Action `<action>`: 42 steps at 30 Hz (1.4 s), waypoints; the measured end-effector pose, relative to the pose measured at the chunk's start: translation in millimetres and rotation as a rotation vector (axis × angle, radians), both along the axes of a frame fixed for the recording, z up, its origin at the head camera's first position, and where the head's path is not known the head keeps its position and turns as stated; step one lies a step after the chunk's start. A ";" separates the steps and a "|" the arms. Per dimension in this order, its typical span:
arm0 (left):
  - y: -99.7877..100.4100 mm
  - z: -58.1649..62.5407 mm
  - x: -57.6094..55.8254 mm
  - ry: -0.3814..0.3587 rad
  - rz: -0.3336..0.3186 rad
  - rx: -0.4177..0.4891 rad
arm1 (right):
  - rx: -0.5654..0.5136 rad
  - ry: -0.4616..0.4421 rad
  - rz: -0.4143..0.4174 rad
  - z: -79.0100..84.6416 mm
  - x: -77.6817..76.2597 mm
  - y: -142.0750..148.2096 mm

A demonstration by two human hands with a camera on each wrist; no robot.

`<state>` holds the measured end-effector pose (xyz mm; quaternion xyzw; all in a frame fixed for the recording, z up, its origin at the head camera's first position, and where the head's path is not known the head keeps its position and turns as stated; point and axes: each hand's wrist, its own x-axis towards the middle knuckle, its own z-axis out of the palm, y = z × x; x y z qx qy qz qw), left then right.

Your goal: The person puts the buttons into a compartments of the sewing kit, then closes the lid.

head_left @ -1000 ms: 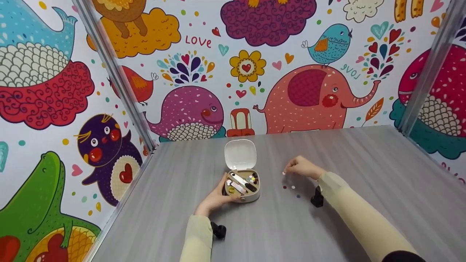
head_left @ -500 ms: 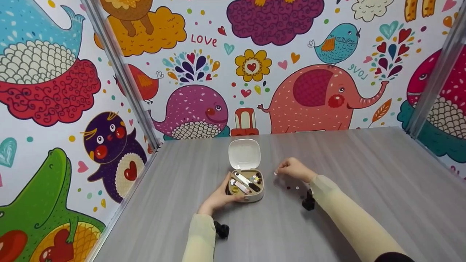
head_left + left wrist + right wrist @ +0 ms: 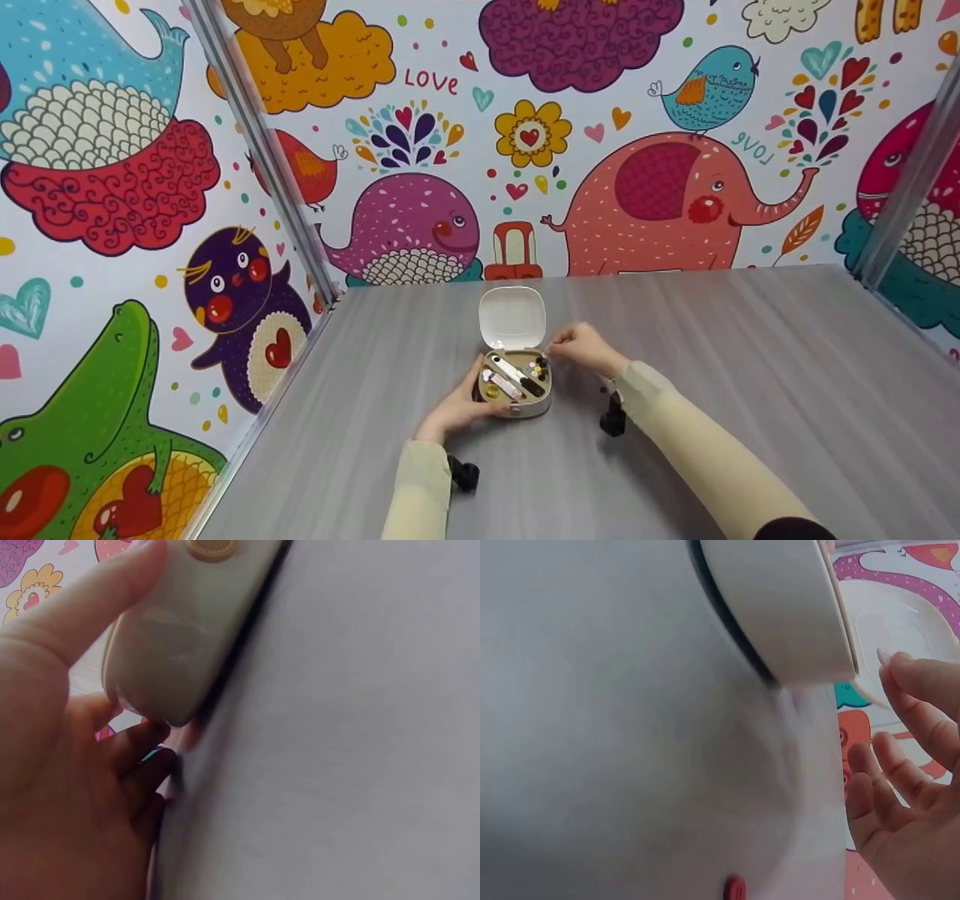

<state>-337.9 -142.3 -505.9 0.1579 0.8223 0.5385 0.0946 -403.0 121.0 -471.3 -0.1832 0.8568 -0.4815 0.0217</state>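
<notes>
A small pale sewing box stands on the table with its white lid raised. My left hand grips it at the left side, thumb along the front wall and fingers round the side. Inside lie a white tool with a dark end, a pinkish-white item, a round yellow piece and several coloured buttons. My right hand is at the box's right back rim, pinching a small pale button between thumb and forefinger.
A red button lies on the grey table right of the box, partly hidden by the right wrist in the head view. Patterned walls rise behind and at the sides. A black wrist camera hangs below each wrist.
My right hand has moved left, carrying the pale button from above the loose buttons to the box's rim. The left hand keeps its hold on the box. The head view has shifted slightly.
</notes>
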 end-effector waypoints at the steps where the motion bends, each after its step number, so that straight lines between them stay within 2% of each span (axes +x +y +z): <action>1: 0.0 -0.3 -0.3 -0.001 -0.001 0.000 | -0.001 0.006 -0.005 -0.1 0.0 -2.3; 3: 0.1 -0.9 -0.7 -0.004 -0.001 0.002 | -0.007 0.012 -0.014 -0.7 -0.1 -6.4; 10: 2.1 -2.0 0.3 -0.030 -0.037 0.091 | -0.032 0.019 -0.004 -10.2 -0.1 -20.2; 16: 1.7 -0.6 -0.9 -0.021 -0.030 0.065 | -0.023 0.004 -0.058 -13.1 -1.0 -27.5; 21: 1.2 2.8 -2.1 -0.007 -0.029 0.049 | -0.028 0.028 -0.096 -12.7 -2.5 -33.1; 26: 1.1 1.4 -3.1 -0.013 -0.037 0.051 | -0.011 0.026 -0.135 -13.7 -1.8 -37.3; 34: 0.6 0.1 -2.8 -0.019 -0.009 -0.007 | -0.008 0.033 -0.150 -18.1 -0.8 -41.4; 42: -0.7 -0.1 -1.8 -0.030 -0.011 0.008 | -0.002 0.062 -0.139 -20.3 -0.9 -44.1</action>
